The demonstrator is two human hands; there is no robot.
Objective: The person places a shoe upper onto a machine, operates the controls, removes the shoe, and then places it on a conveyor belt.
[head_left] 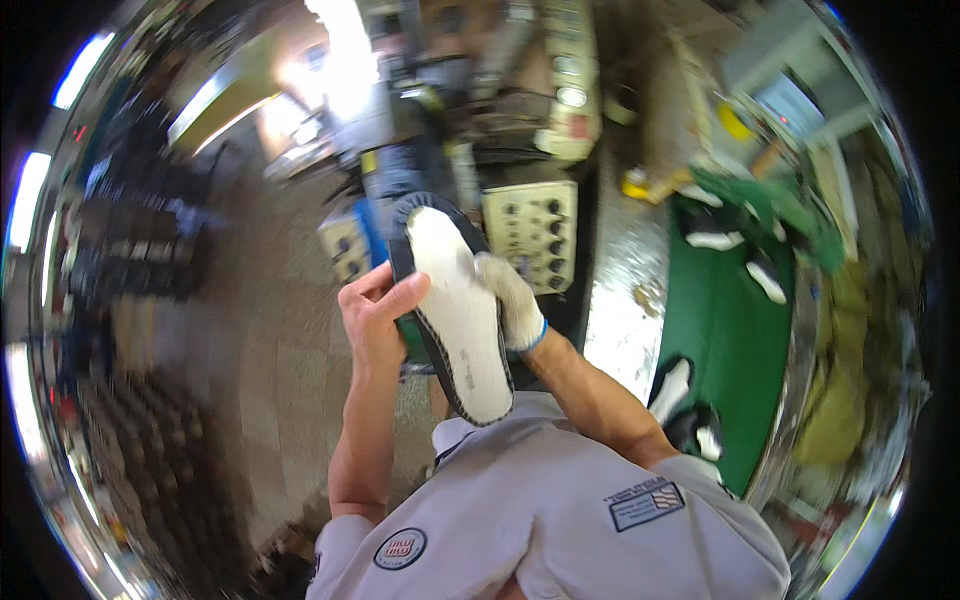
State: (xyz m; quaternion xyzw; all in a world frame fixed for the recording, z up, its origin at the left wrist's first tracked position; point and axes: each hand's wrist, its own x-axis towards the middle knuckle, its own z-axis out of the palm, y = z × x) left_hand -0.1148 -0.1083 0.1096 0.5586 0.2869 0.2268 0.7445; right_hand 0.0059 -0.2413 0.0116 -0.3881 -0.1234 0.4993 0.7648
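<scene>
Grey shirt point(570, 510) up close; bare left hand point(374, 305) and gloved right hand point(513, 303) clasp the black shoe point(459, 322), edge seemingly gathered, white underside point(470, 360) not yet covered!

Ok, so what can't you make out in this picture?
All in the head view:
Shoe piece: its far side, turned away from the camera.
Left hand and gloved right hand: some fingertips, hidden behind the shoe piece.
Control panel: any dial markings, too small and blurred.
Dark stack at left: what it consists of, blurred and dim.
</scene>
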